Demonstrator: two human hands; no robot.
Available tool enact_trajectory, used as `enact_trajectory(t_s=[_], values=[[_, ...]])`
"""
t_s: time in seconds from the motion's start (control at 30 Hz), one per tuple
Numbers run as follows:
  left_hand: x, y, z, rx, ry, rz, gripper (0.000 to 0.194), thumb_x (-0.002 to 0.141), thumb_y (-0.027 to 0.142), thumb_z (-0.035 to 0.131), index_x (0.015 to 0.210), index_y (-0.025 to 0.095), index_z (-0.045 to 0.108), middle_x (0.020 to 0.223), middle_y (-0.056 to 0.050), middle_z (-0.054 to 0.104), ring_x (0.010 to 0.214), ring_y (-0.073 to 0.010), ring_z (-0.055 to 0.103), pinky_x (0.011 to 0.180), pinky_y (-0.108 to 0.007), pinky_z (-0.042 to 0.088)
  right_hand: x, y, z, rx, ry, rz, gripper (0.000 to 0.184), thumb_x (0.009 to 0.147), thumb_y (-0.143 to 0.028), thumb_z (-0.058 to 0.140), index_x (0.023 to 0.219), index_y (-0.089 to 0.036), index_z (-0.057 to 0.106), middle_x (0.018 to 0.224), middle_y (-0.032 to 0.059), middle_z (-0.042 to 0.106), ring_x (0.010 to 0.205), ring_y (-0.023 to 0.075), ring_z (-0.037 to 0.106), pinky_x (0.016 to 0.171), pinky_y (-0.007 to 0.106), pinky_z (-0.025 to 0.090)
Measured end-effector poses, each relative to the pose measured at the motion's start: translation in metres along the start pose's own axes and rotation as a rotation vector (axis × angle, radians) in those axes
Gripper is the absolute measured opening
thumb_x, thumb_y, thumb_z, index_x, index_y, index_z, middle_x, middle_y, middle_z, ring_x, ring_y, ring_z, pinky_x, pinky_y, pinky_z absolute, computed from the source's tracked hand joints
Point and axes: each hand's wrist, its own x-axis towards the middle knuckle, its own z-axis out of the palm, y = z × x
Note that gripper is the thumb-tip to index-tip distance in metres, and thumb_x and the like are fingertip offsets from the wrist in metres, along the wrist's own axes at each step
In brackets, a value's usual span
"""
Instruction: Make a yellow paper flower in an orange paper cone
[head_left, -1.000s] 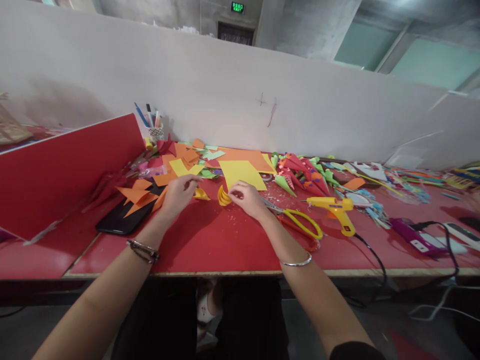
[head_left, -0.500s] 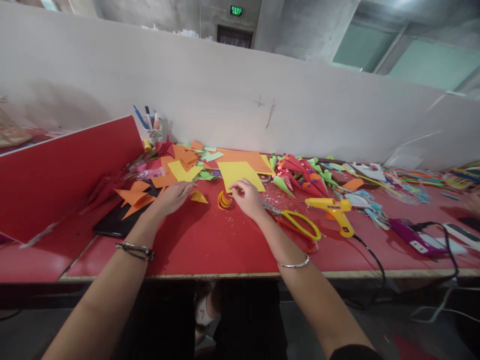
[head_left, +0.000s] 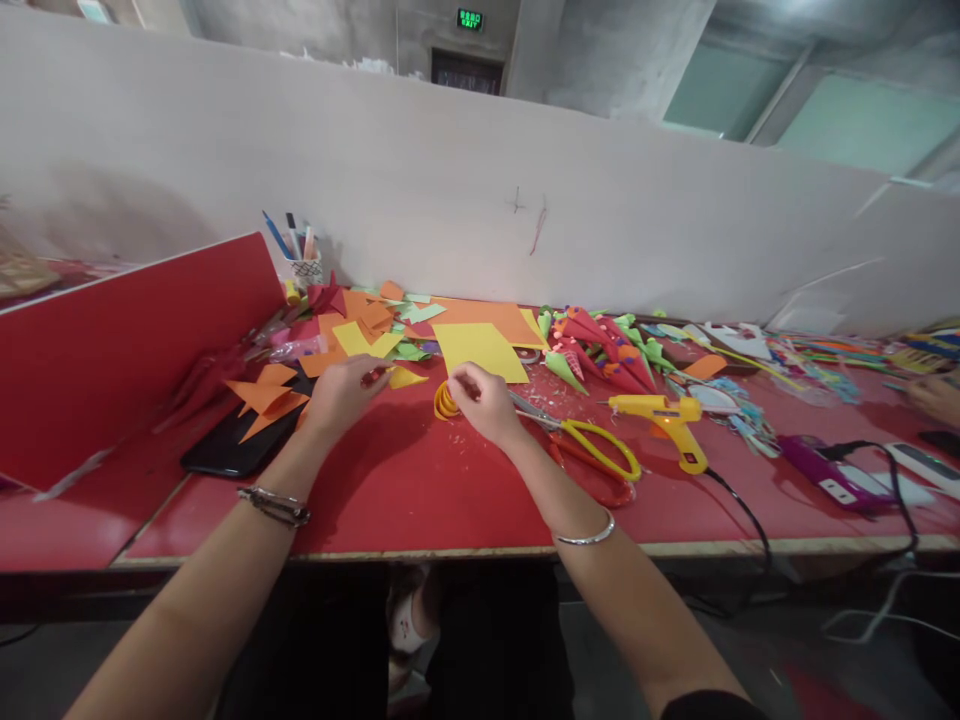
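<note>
My left hand (head_left: 341, 395) is closed, its fingertips pinching the edge of a small folded piece of yellow paper (head_left: 407, 377) with a pointed end. To its right, my right hand (head_left: 486, 400) has its thumb and fingers pinched together at a curled yellow paper coil (head_left: 444, 402), partly hidden behind the fingertips. A flat yellow paper sheet (head_left: 480, 348) lies just beyond the right hand. Beside the right wrist are scissors (head_left: 600, 448) with yellow and red handles. Bits of white scrap dot the red tabletop (head_left: 420, 490).
A yellow hot glue gun (head_left: 667, 415) lies at right, its cord over the table edge. Red and green paper cones (head_left: 600, 350) are piled behind. A black phone (head_left: 238, 445) lies under orange paper pieces (head_left: 268, 398) at left. Another person's hand (head_left: 937, 395) shows at far right.
The yellow piece at my left fingertips has lifted and shifted right. My right hand has moved left onto the coil and now covers part of it. Another person's hand shows more at far right.
</note>
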Motion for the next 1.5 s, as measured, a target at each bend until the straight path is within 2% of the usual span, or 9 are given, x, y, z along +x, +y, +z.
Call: enact_trajectory(t_s=[0.1, 0.17, 0.4, 0.63, 0.9, 1.03, 1.17, 1.3, 1.5], values=[[-0.004, 0.014, -0.002, 0.022, 0.099, 0.019, 0.023, 0.081, 0.034, 0.045, 0.093, 0.021, 0.06, 0.082, -0.002, 0.062, 0.064, -0.0118, 0.056, 0.061, -0.021, 0.04, -0.003, -0.004, 0.008, 0.198, -0.216, 0.155, 0.028, 0.08, -0.044, 0.044, 0.066, -0.02, 0.048, 0.048, -0.0049, 0.049, 0.039, 0.0077, 0.044, 0.043, 0.021, 0.036], [-0.006, 0.022, -0.001, 0.043, 0.11, 0.056, 0.018, 0.081, 0.031, 0.046, 0.09, 0.021, 0.058, 0.084, -0.001, 0.061, 0.065, -0.0107, 0.057, 0.06, -0.02, 0.04, -0.003, -0.005, 0.012, 0.321, -0.256, 0.245, 0.03, 0.077, -0.048, 0.046, 0.069, -0.02, 0.046, 0.051, -0.005, 0.052, 0.038, 0.0072, 0.046, 0.04, 0.02, 0.036], [-0.007, 0.033, 0.006, -0.054, 0.076, 0.306, 0.005, 0.08, 0.021, 0.046, 0.079, 0.019, 0.05, 0.084, -0.002, 0.056, 0.077, -0.0114, 0.055, 0.069, -0.019, 0.043, 0.003, -0.004, 0.015, 0.49, 0.015, 0.27, 0.025, 0.068, -0.04, 0.058, 0.072, -0.021, 0.042, 0.067, -0.0036, 0.052, 0.06, 0.0104, 0.055, 0.048, 0.02, 0.044], [-0.01, 0.039, 0.007, 0.198, 0.047, 0.395, 0.018, 0.085, 0.027, 0.039, 0.082, 0.018, 0.054, 0.086, -0.005, 0.058, 0.078, -0.0139, 0.057, 0.066, -0.022, 0.043, 0.001, -0.002, 0.018, 0.36, 0.006, 0.221, 0.022, 0.073, -0.04, 0.055, 0.077, -0.019, 0.057, 0.076, 0.0014, 0.055, 0.065, 0.0116, 0.053, 0.058, 0.023, 0.047], [-0.011, 0.042, 0.007, 0.324, 0.0, 0.466, 0.02, 0.085, 0.024, 0.037, 0.08, 0.021, 0.055, 0.086, -0.003, 0.058, 0.069, -0.0121, 0.055, 0.056, -0.022, 0.039, 0.003, -0.001, 0.017, 0.289, 0.04, 0.15, 0.018, 0.074, -0.034, 0.052, 0.07, -0.018, 0.059, 0.078, 0.0015, 0.051, 0.072, 0.0124, 0.052, 0.065, 0.024, 0.045], [-0.01, 0.04, 0.005, 0.045, 0.065, 0.377, 0.008, 0.076, 0.026, 0.048, 0.074, 0.018, 0.047, 0.083, -0.003, 0.052, 0.069, -0.0129, 0.052, 0.057, -0.023, 0.04, 0.004, 0.004, 0.016, 0.206, 0.096, 0.106, 0.012, 0.073, -0.03, 0.054, 0.071, -0.019, 0.059, 0.078, 0.0018, 0.051, 0.075, 0.0137, 0.053, 0.067, 0.025, 0.044], [-0.006, 0.035, 0.002, -0.367, 0.16, 0.065, 0.011, 0.077, 0.03, 0.043, 0.078, 0.019, 0.042, 0.07, 0.001, 0.045, 0.055, -0.0096, 0.045, 0.054, -0.023, 0.04, 0.004, 0.003, 0.013, 0.144, 0.08, 0.015, 0.008, 0.074, -0.025, 0.054, 0.071, -0.019, 0.058, 0.079, 0.0018, 0.05, 0.074, 0.013, 0.052, 0.063, 0.024, 0.044], [-0.002, 0.033, 0.001, -0.601, -0.024, -0.111, 0.026, 0.083, 0.037, 0.034, 0.089, 0.016, 0.048, 0.07, 0.001, 0.051, 0.057, -0.0108, 0.05, 0.057, -0.024, 0.043, 0.001, 0.0, 0.012, 0.033, -0.023, -0.116, 0.005, 0.074, -0.024, 0.057, 0.072, -0.02, 0.06, 0.081, 0.0013, 0.05, 0.073, 0.0124, 0.051, 0.065, 0.025, 0.043], [-0.002, 0.03, 0.005, -0.647, -0.243, -0.026, 0.031, 0.079, 0.039, 0.047, 0.094, 0.014, 0.055, 0.086, -0.005, 0.059, 0.072, -0.0144, 0.054, 0.063, -0.024, 0.044, 0.0, -0.003, 0.01, -0.061, -0.032, -0.177, 0.004, 0.075, -0.02, 0.057, 0.074, -0.019, 0.06, 0.081, 0.0014, 0.049, 0.076, 0.0122, 0.051, 0.069, 0.025, 0.043]])
